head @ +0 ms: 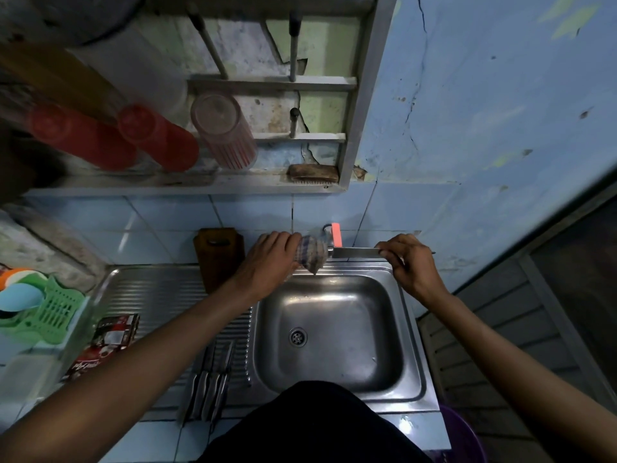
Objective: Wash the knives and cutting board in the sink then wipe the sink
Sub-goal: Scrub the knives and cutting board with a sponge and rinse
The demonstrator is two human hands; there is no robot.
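A knife (355,252) is pinched at its tip by the right hand (405,262) and rubbed with a cloth (312,253) clenched in the left hand (268,262), so rinsing probably comes next.

The wall (500,111) is painted light blue, with cracks and peeling spots, and lower down it is covered with pale blue tiles (160,222). A grey metal rack (360,95) hangs on it with red cups (110,135) lying inside. The bench (157,442) is tiled too, and the light is dim.
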